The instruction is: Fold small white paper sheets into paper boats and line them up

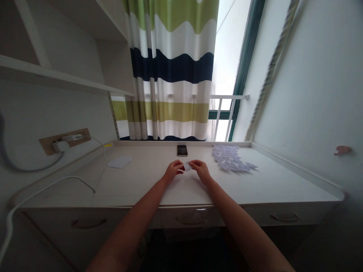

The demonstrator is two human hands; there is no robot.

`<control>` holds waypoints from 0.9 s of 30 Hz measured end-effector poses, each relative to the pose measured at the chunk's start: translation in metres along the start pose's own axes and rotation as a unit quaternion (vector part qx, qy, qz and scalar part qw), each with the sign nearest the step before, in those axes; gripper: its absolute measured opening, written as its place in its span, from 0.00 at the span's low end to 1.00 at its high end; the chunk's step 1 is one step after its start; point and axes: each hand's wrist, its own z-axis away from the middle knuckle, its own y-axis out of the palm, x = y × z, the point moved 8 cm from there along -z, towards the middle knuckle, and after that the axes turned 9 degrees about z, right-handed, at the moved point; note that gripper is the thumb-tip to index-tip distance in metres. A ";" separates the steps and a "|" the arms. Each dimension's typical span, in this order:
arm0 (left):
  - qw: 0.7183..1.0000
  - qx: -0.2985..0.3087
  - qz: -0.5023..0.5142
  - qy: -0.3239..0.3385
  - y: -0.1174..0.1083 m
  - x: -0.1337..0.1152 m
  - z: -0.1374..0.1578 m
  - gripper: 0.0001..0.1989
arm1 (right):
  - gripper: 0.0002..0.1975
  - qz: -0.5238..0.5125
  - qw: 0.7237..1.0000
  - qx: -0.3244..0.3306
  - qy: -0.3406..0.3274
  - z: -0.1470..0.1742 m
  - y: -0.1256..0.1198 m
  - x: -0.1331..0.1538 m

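Observation:
Between my two hands, just above the desk, is a small piece of white paper. My left hand has thumb and fingers closed on its left edge. On the other edge, my right hand pinches the paper. Beyond them lies a dark phone, flat on the desk. To the right, many small folded white paper pieces are laid in overlapping rows. A stack or sheet of white paper rests on the left.
The white desk has raised edges at the back and sides. White cables run from a wall socket on the left and cross the desk's left part. A shelf overhangs there. A striped curtain hangs behind.

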 end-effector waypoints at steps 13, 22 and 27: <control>0.992 -0.001 -0.103 0.066 -0.001 -0.010 -0.002 0.08 | 0.12 0.014 1.000 0.005 -0.007 0.001 0.001 0.004; 0.982 0.045 -0.170 0.075 0.006 -0.005 -0.001 0.11 | 0.09 0.007 0.999 0.030 -0.013 0.004 0.005 0.008; 0.968 0.029 -0.224 0.114 0.006 -0.013 0.001 0.10 | 0.08 0.012 0.999 0.031 -0.006 0.005 0.006 0.008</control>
